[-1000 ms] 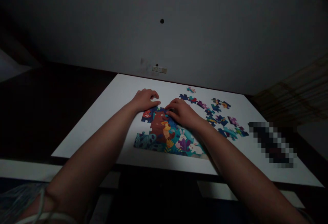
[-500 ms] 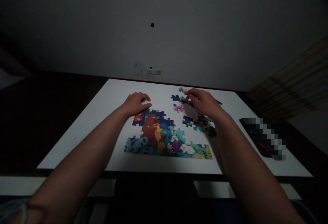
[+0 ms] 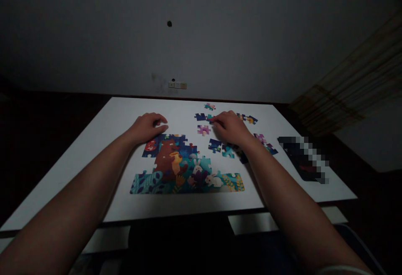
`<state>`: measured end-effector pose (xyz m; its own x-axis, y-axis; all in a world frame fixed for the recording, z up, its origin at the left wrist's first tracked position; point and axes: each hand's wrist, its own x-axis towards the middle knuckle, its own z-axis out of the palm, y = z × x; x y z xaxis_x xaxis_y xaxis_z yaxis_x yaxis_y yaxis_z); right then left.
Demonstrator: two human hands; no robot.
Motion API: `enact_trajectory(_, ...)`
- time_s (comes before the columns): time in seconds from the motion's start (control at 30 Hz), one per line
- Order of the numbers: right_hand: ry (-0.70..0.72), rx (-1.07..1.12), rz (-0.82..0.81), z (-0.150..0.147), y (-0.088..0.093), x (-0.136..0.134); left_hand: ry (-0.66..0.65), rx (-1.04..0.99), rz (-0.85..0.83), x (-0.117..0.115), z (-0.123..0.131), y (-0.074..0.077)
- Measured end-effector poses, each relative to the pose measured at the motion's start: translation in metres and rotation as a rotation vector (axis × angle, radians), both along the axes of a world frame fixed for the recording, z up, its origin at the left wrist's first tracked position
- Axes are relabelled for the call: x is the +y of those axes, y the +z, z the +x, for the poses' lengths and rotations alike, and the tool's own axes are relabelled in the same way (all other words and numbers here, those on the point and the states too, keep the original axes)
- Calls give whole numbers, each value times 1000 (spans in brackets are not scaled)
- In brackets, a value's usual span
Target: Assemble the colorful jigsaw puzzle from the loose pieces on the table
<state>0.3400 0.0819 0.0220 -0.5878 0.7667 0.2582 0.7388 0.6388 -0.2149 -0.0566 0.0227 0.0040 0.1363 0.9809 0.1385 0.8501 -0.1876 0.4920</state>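
Observation:
A partly assembled jigsaw puzzle [image 3: 171, 162] lies on the white table [image 3: 78, 174], showing a brown bear, rabbits and leafy plants. My left hand [image 3: 147, 128] rests at its upper left edge, thumb and fingers apart, holding nothing. Beyond the puzzle's upper right, my right hand [image 3: 230, 127] has its fingertips pinched at a teal and red puzzle piece [image 3: 210, 118]. That piece lies beside a dark blue piece [image 3: 200, 117]. Nearer me is a purple piece [image 3: 204, 130]. My right hand and forearm partly cover other loose pieces.
Several loose pieces lie around my right arm, among them a dark blue one [image 3: 215, 145] and a yellow-patterned one [image 3: 251, 119]. A dark flat object [image 3: 297, 159], partly pixelated, sits at the table's right side. Behind the table stands a grey wall [image 3: 220, 48] with sockets [image 3: 177, 85].
The whole view has shifted, so the table appears further left. My right fingertips have come down from just above the teal and red piece onto it. My left hand keeps its place by the puzzle.

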Motion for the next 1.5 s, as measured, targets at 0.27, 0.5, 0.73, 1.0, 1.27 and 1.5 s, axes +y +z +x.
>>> enact_trajectory(0.27, 84, -92, -7, -20, -19, -9, -3, -13, 8, -2, 0, 3)
enact_trajectory(0.5, 62, 96, -172, -23, -18, -7, 11, -32, -13, -4, 3, 5)
enact_trajectory(0.73, 176, 599, -649, -19, 1, -14, 20, -9, -5, -4, 4, 4)
enact_trajectory(1.0, 312, 334, -844, -10, 6, -24, 13, -16, -9, -5, 4, 4)
enact_trajectory(1.27, 295, 272, -812, -9, 3, -23, 19, -5, -21, -6, 5, 7)
enact_trajectory(1.5, 296, 233, -784, -10, 8, -26, 15, -5, -17, -6, 5, 7)
